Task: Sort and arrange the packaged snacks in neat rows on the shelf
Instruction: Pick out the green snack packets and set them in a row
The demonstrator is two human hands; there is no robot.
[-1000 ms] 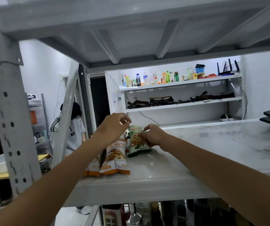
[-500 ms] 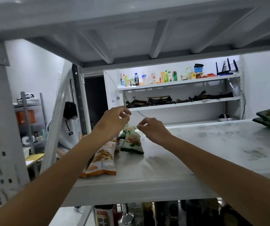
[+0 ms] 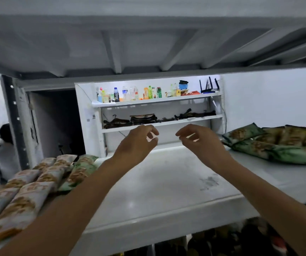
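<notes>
Lying flat at the left end of the white shelf (image 3: pixel 167 191), the pale snack packets (image 3: pixel 24 193) with orange print and orange bottom edges sit side by side in lines that run from the front lip toward the back. Just beside them on the right lies a light green packet (image 3: pixel 80 170) of the same long shape, touching the pale ones. At the far right end of the shelf, well apart from these, dark green packets (image 3: pixel 277 143) with a brownish picture are heaped loosely, overlapping one another at odd angles. Blur softens the print on all of them, so no lettering can be read.

Both forearms reach forward over the middle of the shelf, between the two groups. The left hand (image 3: pixel 137 145) and the right hand (image 3: pixel 200 143) hang in the air above the surface, near each other, palms turned inward. The fingers (image 3: pixel 144 128) of each hand are loosely curled, thumb close to forefinger with a small gap, and hold nothing.
</notes>
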